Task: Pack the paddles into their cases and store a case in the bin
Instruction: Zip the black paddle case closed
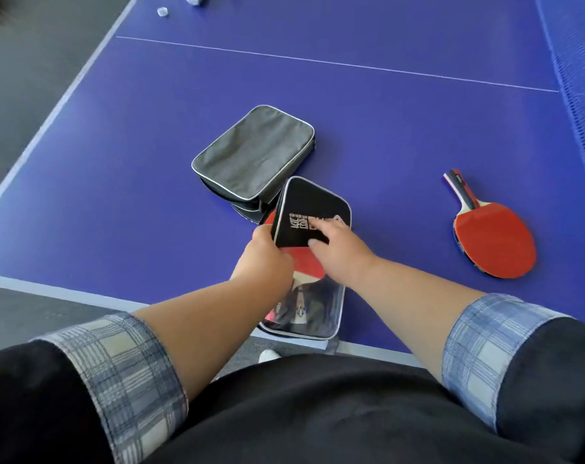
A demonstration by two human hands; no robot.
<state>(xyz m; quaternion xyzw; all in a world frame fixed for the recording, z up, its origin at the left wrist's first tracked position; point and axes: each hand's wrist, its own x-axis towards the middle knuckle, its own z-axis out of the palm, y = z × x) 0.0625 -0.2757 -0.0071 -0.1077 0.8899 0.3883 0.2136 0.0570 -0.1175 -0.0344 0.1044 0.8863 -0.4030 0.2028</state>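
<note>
Left grip (264, 259), right grip (338, 251) hold black case (304, 202) flap over red paddle (309, 266); second paddle (495, 239) lies apart.

We're taking the open case (303, 318) as our reference spot. It's sitting on the table (385, 128), right at the near edge. One paddle (308, 266) is lying inside it, handle toward us, and the lid (309, 205) is tilting up over that paddle's far half. Our left hand (264, 259) is gripping the lid's left edge, and our right hand (338, 246) is pinching its near right part. The second case (254, 152) is lying just behind the open case, a bit left. The other paddle (492, 236) is lying well to the right, handle pointing away. The net (579, 95) is running far off right, and two small things (163, 11) are sitting far behind, leftward.
</note>
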